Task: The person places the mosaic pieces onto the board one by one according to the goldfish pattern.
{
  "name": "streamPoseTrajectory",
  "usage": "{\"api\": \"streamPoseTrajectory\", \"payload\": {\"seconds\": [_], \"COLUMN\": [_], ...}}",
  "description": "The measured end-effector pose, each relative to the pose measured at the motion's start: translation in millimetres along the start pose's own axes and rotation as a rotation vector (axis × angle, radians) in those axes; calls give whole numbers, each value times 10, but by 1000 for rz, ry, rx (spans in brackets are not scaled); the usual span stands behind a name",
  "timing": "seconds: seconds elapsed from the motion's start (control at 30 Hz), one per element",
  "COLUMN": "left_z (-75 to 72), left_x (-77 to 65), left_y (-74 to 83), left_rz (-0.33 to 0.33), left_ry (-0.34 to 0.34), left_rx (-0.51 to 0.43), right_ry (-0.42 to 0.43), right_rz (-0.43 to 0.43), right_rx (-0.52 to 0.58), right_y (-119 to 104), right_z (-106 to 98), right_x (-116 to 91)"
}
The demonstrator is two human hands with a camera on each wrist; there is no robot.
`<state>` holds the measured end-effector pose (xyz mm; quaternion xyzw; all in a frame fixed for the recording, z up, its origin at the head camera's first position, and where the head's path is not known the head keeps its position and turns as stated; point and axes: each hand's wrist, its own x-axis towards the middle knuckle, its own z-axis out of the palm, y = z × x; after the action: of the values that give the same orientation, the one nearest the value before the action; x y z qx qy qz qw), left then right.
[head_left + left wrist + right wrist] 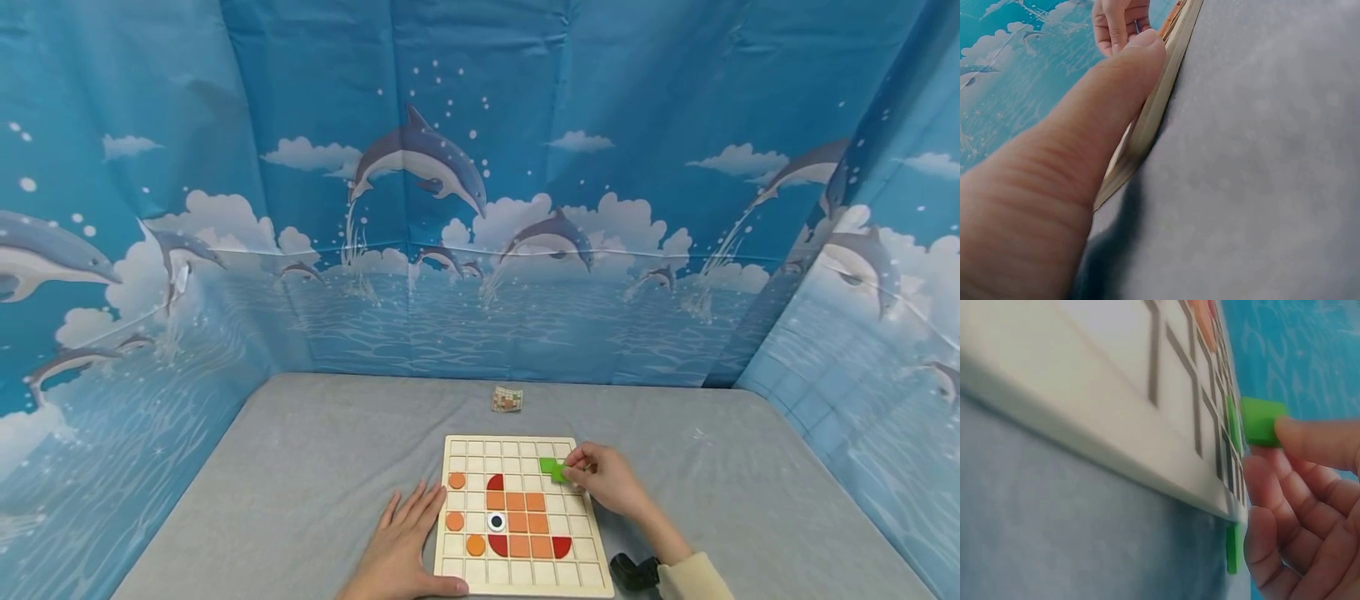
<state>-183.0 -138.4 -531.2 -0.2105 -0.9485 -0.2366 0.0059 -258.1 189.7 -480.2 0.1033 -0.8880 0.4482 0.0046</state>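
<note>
My right hand (606,481) pinches a green square tile (1261,420) between thumb and fingers, just above the upper right of the wooden grid board (525,437). Beside it, another green tile (548,465) lies in the board's grid. With fingers spread, my left hand (403,542) rests at the board's left edge, its thumb (1116,81) on the frame near the front corner. Orange squares (517,523), dark red quarter-round pieces (495,482), a white-and-black eye piece (496,522) and orange discs (454,521) sit in the grid.
A small card with a grid picture (507,399) lies behind the board on the grey cloth (337,450). A dark object (634,573) is by the right wrist. Past the board's edge, a green piece (1231,549) shows. Dolphin-print curtains (480,317) surround the table.
</note>
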Motion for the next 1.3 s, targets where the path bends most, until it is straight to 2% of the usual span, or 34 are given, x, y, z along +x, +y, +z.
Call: {"api": "streamPoseTrajectory", "payload": {"seconds": [0.37, 0.83, 1.3], "left_z": [6, -1, -10], "left_x": [-1, -3, 0], "left_y": [0, 6, 16], "left_rz": [5, -2, 2], "left_ry": [3, 1, 8], "left_rx": [2, 5, 9], "right_ry": [-116, -89, -79], "right_rz": [-65, -58, -35], "right_rx": [16, -134, -185], "right_y": [-2, -14, -54], "right_z": [47, 84, 99], "right_x": [2, 54, 67]}}
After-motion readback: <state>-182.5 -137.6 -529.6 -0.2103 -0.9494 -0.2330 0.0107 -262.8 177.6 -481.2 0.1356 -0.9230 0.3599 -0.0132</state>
